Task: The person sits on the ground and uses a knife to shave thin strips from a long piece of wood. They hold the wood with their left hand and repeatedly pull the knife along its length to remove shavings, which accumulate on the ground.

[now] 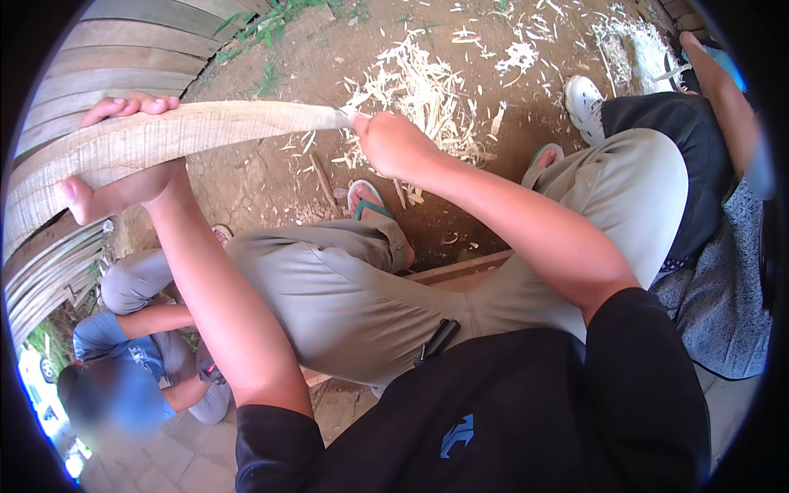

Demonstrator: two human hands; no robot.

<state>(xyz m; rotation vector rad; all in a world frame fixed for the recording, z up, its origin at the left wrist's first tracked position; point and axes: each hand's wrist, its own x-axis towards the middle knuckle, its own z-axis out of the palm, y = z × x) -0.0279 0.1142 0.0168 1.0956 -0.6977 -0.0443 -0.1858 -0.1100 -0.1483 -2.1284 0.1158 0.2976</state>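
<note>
A long, pale, slightly curved piece of wood (205, 131) stretches from the left edge to the middle, tapering toward its right end. My left hand (140, 186) grips its wide part, thumb along the near edge and fingers curled over the far edge. At the narrow end, my right hand (393, 145) is closed in a fist round a thin-bladed tool. Only a fine dark sliver of that tool shows beside the wood's tip; its handle is hidden in my fingers.
Wood shavings (419, 94) lie heaped on the brown dirt ground beyond my knees. A plank wall (123, 62) stands at far left. One person (136, 353) sits at lower left, another person (690, 164) close on my right. A small black object (440, 337) rests at my waist.
</note>
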